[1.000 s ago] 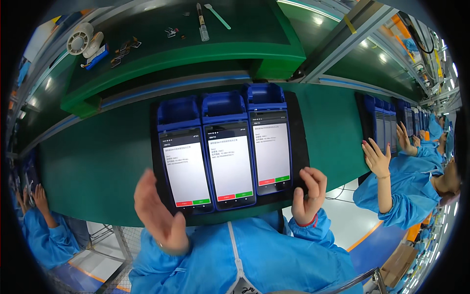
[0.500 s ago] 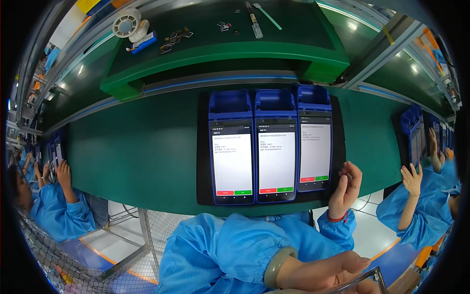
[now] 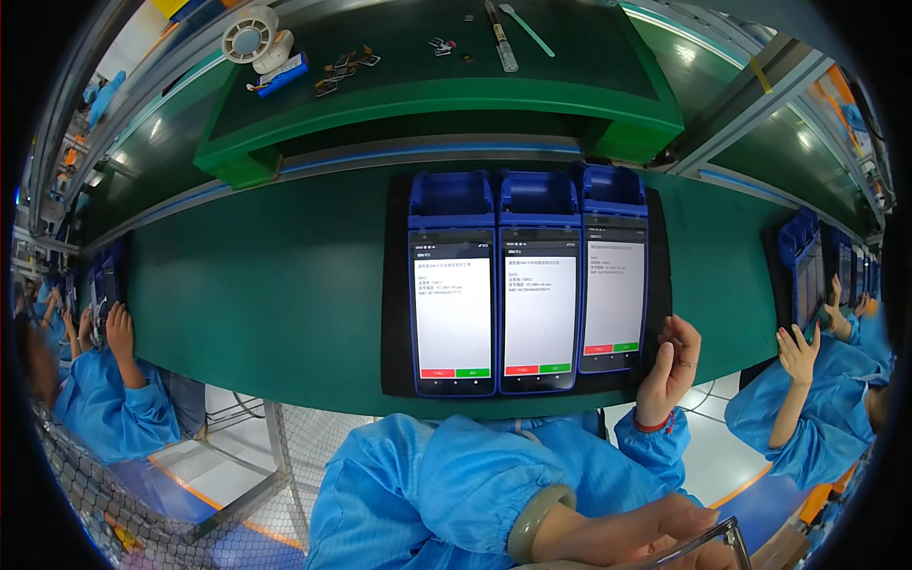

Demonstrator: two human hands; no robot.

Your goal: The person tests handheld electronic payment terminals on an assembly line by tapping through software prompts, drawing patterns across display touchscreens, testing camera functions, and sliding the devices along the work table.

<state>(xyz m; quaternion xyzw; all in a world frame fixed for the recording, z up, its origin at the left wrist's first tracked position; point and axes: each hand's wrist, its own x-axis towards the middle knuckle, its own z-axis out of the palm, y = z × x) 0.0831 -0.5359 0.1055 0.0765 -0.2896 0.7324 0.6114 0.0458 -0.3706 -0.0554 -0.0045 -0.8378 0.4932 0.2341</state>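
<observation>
Three blue handheld payment terminals (image 3: pixel 540 313) lie side by side on a black mat (image 3: pixel 397 323), their screens lit white with red and green buttons. Each has a deep blue tray-like end at the far side. My right hand (image 3: pixel 670 369), with a ring and a red cord at the wrist, rests at the table's front edge beside the rightmost terminal. Its fingers are loosely curled, apart from the thumb, with nothing in them. My left hand (image 3: pixel 617 534), with a pale bangle, is raised across my body near a glasses frame (image 3: pixel 736 541), which partly hides its fingers.
Beyond the green table (image 3: pixel 256 285) stands a raised green shelf (image 3: pixel 437 109). On it are a small white fan (image 3: pixel 252 40), a blue battery pack (image 3: pixel 282 74), small loose parts (image 3: pixel 347 66), a pen-like tool (image 3: pixel 502 38) and a green stick (image 3: pixel 527 30). Co-workers in blue sit on both sides.
The view has shifted very slightly. My hands and the three terminals keep their places. The left co-worker's hand has moved a little.
</observation>
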